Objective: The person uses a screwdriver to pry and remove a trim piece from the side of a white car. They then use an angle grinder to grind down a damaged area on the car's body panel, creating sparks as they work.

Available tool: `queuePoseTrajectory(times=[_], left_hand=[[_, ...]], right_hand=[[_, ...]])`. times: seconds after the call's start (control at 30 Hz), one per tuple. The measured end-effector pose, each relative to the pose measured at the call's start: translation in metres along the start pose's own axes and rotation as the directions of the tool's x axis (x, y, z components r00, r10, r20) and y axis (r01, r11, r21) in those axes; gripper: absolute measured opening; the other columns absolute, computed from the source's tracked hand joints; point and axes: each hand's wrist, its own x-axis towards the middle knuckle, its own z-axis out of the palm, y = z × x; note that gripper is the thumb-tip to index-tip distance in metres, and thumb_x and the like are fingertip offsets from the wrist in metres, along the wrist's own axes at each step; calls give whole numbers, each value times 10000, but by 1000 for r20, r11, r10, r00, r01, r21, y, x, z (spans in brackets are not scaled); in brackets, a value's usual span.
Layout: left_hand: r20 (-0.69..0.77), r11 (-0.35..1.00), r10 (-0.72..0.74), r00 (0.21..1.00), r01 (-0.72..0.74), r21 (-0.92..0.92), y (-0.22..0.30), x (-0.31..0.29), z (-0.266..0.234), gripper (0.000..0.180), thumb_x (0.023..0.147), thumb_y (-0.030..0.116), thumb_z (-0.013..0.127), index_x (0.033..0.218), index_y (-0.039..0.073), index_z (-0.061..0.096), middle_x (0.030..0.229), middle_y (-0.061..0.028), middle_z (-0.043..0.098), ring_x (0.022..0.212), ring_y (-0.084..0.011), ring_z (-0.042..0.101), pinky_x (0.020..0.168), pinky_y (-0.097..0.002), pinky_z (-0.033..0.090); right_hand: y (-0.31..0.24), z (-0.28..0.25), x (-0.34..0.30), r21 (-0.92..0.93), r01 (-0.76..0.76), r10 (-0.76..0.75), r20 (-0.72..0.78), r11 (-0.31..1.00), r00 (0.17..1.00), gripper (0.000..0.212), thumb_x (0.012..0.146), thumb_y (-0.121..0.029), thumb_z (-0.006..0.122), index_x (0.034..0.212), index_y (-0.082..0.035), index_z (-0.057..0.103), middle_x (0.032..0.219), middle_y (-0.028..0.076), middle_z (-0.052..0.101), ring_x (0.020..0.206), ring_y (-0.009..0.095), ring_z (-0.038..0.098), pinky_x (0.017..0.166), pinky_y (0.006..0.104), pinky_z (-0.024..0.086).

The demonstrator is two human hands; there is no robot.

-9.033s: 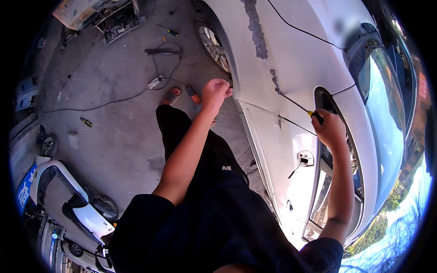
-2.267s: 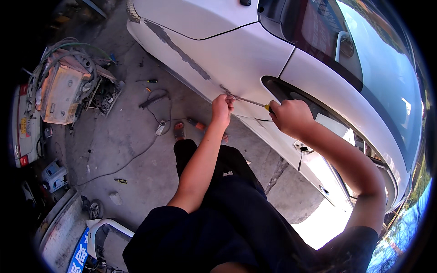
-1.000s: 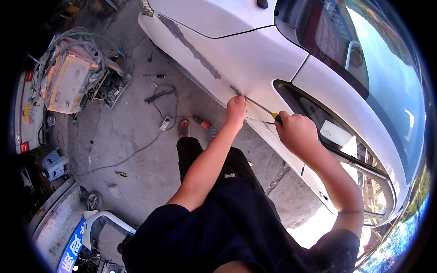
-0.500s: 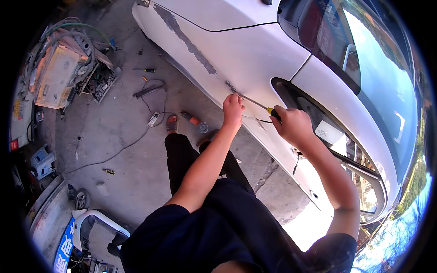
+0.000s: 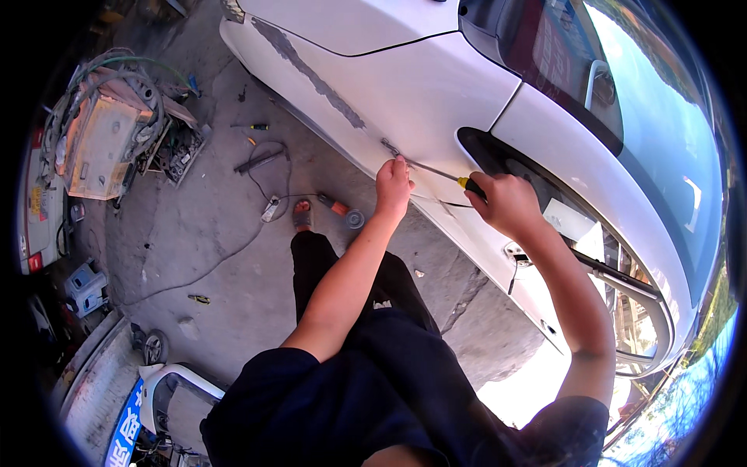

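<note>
Screwdriver point(image 5: 465, 183) in right hand point(image 5: 510, 204) beside car point(image 5: 405, 93), grinder point(image 5: 334, 205) and power strip point(image 5: 271, 208) on floor point(image 5: 249, 327) left of car

"What have we shifted?"
"Our bare left hand point(image 5: 394, 189), earlier well apart from the long metal rod tool with a yellow-and-black handle point(image 5: 436, 171), is now at its far end."
"And our view?"
"We've turned; the orange, boxy, hose-draped machine point(image 5: 103, 148), cut off before, shows more fully at far left."

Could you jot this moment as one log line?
right hand: gripping screwdriver; left hand: at its shaft; white car: grey patch on side; floor: orange grinder
</note>
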Motion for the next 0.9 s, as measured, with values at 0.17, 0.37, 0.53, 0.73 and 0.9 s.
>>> queuePoseTrajectory(times=[0.17,0.37,0.53,0.73,0.9], left_hand=[[-37,999,23,999,-22,33,0,2,1,321,1049,259,507,770,120,432,660,66,347,555,-59,301,511,-268,318],[-32,996,43,999,-41,76,-1,2,-1,316,1044,243,499,761,117,435,665,59,357,559,-63,316,517,-272,335],[-42,997,35,998,-32,71,-1,1,1,314,1041,241,496,762,108,445,663,59,351,562,-63,320,515,-270,340],[-15,982,82,997,-78,175,3,1,-2,322,1036,236,503,750,95,456,672,53,391,560,-64,344,506,-279,374],[8,981,82,997,-82,175,2,3,-8,328,1033,239,511,748,85,458,671,51,397,557,-66,353,501,-281,389]], right_hand=[[-25,-3,-14,117,-120,122,-13,986,992,233,902,-305,662,878,-73,656,694,160,667,658,374,667,611,478,537],[-34,3,-24,203,-191,200,-25,960,979,239,917,-295,649,872,-60,649,665,174,656,653,388,659,616,484,535],[-31,11,-27,253,-194,215,-56,948,975,230,918,-291,651,904,-62,663,673,173,658,658,384,659,621,478,531],[-29,16,-28,260,-181,205,-70,948,976,237,922,-299,652,937,-64,671,673,171,655,647,383,651,609,477,521],[-32,16,-30,245,-212,227,-31,946,973,241,914,-279,678,1027,-67,687,740,196,674,684,396,659,633,471,525]])
